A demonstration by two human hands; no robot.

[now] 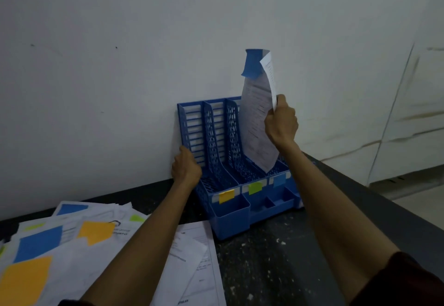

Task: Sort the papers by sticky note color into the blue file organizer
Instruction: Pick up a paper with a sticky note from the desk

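A paper (258, 123) is being held upright by the right hand (282, 124), its right edge being pinched between thumb and curled fingers. Its long axis is being kept close to the 12-to-6 o'clock line. The top end, carrying a blue note (251, 62), is being pointed at 12 o'clock, and the lower corner is being pointed at 6 o'clock into the rightmost slot of the organizer (230, 219). Whether that corner is touching the slot floor cannot be told.

The organizer is being steadied against the wall (120, 65) by the left hand (186, 168), whose fingers are being curled round its left side wall. Its three slots are being marked along the front by a yellow tag (226, 195), a green tag (255, 188) and a blue tag (279, 180).

At 8 o'clock from the organizer, a loose pile (72, 252) of papers with blue, orange and green notes is being left spread on the dark table (276, 257).
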